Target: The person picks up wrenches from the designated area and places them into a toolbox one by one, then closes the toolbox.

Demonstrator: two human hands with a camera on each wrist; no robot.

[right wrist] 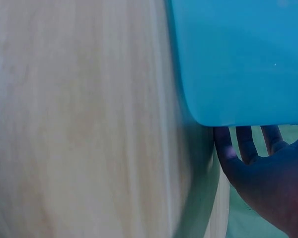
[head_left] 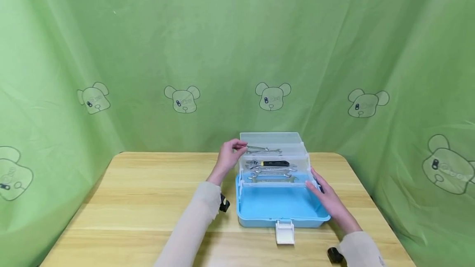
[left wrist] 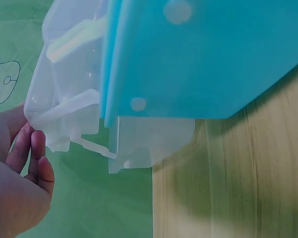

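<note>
A light-blue toolbox (head_left: 283, 222) stands with its clear stepped trays raised above the base. In the lower tray (head_left: 305, 164) lie an adjustable wrench (head_left: 274, 163) with a black and yellow handle and several open-end wrenches (head_left: 272, 180). Two small wrenches (head_left: 257, 148) show in the upper tray. My left hand (head_left: 229, 158) pinches the upper tray's left corner, fingertips close to one wrench end; the clear wall (left wrist: 44, 94) partly hides the fingers. My right hand (head_left: 328, 197) grips the toolbox's right side, thumb at the rim and fingers along the outside, their tips hidden in the right wrist view.
A white latch (head_left: 285, 233) hangs down at the toolbox's front. The wooden table (head_left: 148, 201) reaches back to a green curtain (head_left: 222, 52) with bear prints, which also encloses both sides. Dark wrist-worn devices (head_left: 224, 203) sit at both sleeves.
</note>
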